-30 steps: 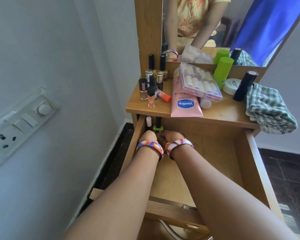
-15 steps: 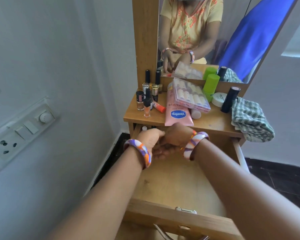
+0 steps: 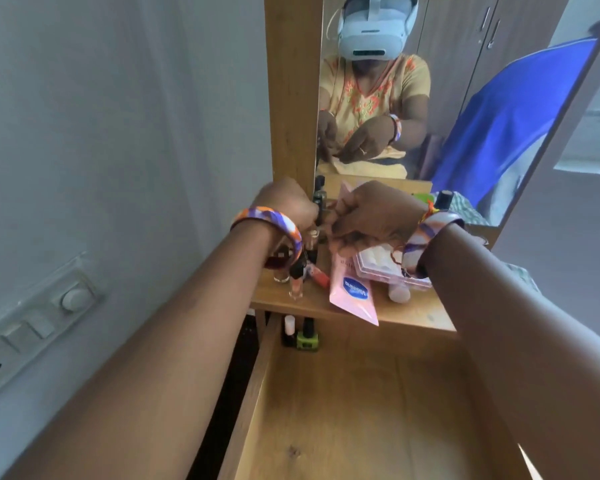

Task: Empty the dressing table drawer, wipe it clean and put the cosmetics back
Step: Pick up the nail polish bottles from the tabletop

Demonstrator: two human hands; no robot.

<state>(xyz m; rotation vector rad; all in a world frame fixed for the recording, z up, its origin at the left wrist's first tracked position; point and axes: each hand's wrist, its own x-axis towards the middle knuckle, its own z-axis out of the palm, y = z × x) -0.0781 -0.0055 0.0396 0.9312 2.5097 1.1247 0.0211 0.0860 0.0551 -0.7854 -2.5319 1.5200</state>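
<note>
The drawer (image 3: pixel 361 410) stands pulled out, its wooden floor almost bare; only 2 small bottles (image 3: pixel 300 332) wait upright in its far left corner, a white-capped one beside a green one. A second ago both hands were down in that corner. Now they have risen to the dressing table top (image 3: pixel 416 311), above the cluster of nail polish bottles (image 3: pixel 303 265) by the mirror post. That tells me the putting-back has begun and she is coming for the next pieces.

The pink Vaseline tube (image 3: pixel 354 292) lies flat, its tail poking over the front edge. Just beside it sits the clear pink case (image 3: pixel 388 268), half under her right wrist.

Her left hand (image 3: pixel 288 202) is curled round a dark-capped bottle (image 3: pixel 318 206), fingers together on it. Her right hand (image 3: pixel 371 213) has its fingers bent inward next to the left, seemingly pinching something small; what it is, I cannot tell.
</note>
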